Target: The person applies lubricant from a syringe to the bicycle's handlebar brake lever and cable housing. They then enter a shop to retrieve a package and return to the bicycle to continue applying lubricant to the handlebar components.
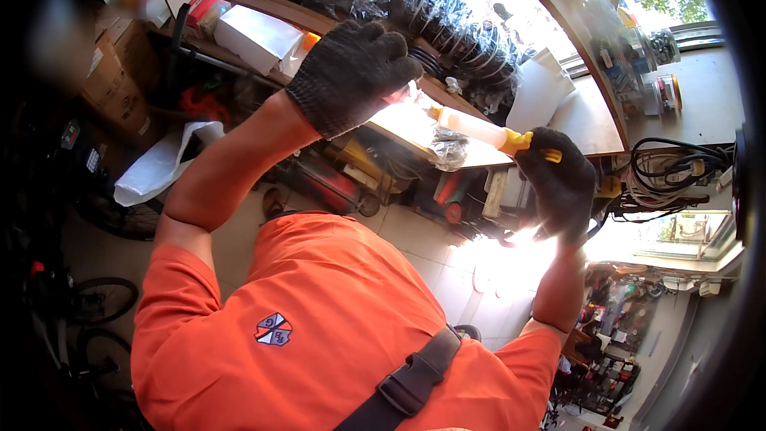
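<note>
Head view: holds a pale translucent bottle out in front of the orange shirt, seemingly in the air by the front edge of a cluttered bench, slantwise between the two hands, with yellow at either end. Clamps the right hand, in a dark knitted glove, on the yellow fitting at the right end, with a bit of yellow poking out past the fingers. Holds the left hand, gloved alike, well apart from the right and beyond the bottle's other end, fingers curled in; cannot tell through the glare whether around the small reddish thing at the fingertips or merely close to it.

Just beside the bottle, a clear plastic bag; farther back, a plastic-wrapped bundle and a white sheet; to the left, a white box.

Probably plastic, so likely light and slightly springy; cannot tell whether filled. Likely to dent rather than crack when squeezed, and perhaps slick if oily. Best taken round the middle for balance, or by the yellow fitting for a stiffer hold; best spared sideways force at the narrow left tip.
</note>
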The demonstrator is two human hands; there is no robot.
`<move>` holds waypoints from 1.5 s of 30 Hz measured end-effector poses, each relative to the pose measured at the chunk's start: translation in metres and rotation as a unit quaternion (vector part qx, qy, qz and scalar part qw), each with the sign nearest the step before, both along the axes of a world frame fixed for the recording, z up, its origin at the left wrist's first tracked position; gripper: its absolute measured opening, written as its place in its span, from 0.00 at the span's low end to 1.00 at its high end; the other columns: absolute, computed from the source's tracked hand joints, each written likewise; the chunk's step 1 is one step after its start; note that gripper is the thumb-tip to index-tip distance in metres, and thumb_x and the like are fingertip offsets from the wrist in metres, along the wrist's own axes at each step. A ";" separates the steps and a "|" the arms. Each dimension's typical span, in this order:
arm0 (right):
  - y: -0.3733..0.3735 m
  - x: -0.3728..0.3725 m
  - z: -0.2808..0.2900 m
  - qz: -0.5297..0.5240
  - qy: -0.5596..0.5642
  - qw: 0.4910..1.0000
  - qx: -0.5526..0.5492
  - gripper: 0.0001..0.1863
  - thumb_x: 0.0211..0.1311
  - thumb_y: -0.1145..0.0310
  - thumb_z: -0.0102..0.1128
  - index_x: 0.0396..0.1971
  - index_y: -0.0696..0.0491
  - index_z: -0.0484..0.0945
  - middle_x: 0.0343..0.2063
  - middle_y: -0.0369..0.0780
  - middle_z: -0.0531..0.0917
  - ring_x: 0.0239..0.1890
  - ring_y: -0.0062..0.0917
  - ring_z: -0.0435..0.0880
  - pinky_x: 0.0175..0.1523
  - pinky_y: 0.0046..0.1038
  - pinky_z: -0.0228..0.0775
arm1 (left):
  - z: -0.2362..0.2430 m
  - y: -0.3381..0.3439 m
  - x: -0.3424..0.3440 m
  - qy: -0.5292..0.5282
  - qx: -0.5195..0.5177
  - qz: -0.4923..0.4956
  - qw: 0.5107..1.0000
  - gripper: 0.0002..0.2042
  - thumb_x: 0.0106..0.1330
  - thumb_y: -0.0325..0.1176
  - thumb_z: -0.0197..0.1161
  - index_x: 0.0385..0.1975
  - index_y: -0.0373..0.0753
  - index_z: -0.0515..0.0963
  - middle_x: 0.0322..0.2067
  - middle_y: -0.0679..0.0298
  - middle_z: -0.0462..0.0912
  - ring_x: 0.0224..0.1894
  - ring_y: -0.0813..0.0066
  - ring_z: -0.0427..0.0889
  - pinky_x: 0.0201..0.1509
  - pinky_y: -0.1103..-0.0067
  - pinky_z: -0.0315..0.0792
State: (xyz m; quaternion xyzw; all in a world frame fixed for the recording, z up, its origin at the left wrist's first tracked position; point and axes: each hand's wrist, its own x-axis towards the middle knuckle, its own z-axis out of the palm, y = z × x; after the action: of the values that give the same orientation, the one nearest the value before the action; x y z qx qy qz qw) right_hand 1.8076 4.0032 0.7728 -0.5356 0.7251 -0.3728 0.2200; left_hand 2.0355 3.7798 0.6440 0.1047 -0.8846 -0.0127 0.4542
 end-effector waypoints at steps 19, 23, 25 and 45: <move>0.003 -0.010 0.007 0.011 0.005 1.000 0.028 0.11 0.67 0.81 0.67 0.48 0.60 0.84 0.43 0.41 0.87 0.45 0.22 0.85 0.53 0.26 0.80 | -0.003 0.003 -0.010 0.000 0.006 -0.002 1.000 0.14 0.55 0.33 0.74 0.41 0.48 0.80 0.37 0.64 0.80 0.41 0.59 0.81 0.44 0.64 0.77; 0.004 -0.012 0.007 0.006 -0.022 0.999 0.034 0.11 0.67 0.80 0.67 0.49 0.59 0.83 0.44 0.40 0.87 0.45 0.21 0.85 0.53 0.26 0.80 | -0.003 0.003 -0.011 0.011 0.004 -0.005 1.000 0.14 0.55 0.33 0.74 0.41 0.48 0.80 0.37 0.64 0.79 0.41 0.59 0.81 0.44 0.65 0.77; 0.004 -0.016 0.005 0.014 -0.027 0.999 0.030 0.11 0.67 0.80 0.67 0.49 0.59 0.83 0.44 0.40 0.87 0.45 0.21 0.85 0.52 0.25 0.80 | -0.002 0.004 -0.010 0.013 0.002 -0.002 1.000 0.14 0.55 0.33 0.74 0.41 0.48 0.80 0.37 0.64 0.79 0.42 0.59 0.81 0.44 0.65 0.77; 0.010 -0.025 0.008 0.004 -0.030 0.999 0.016 0.11 0.66 0.81 0.68 0.47 0.58 0.85 0.45 0.40 0.87 0.47 0.23 0.86 0.56 0.26 0.78 | -0.002 0.007 -0.016 0.012 -0.012 0.002 1.000 0.16 0.54 0.33 0.76 0.42 0.48 0.79 0.36 0.64 0.79 0.40 0.59 0.82 0.44 0.64 0.78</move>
State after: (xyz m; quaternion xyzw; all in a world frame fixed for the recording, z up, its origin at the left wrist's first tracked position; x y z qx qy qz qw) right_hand 1.7825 4.0130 0.7803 -0.5237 0.7219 -0.3763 0.2512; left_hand 2.0196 3.7870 0.6424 0.1008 -0.8789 -0.0024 0.4662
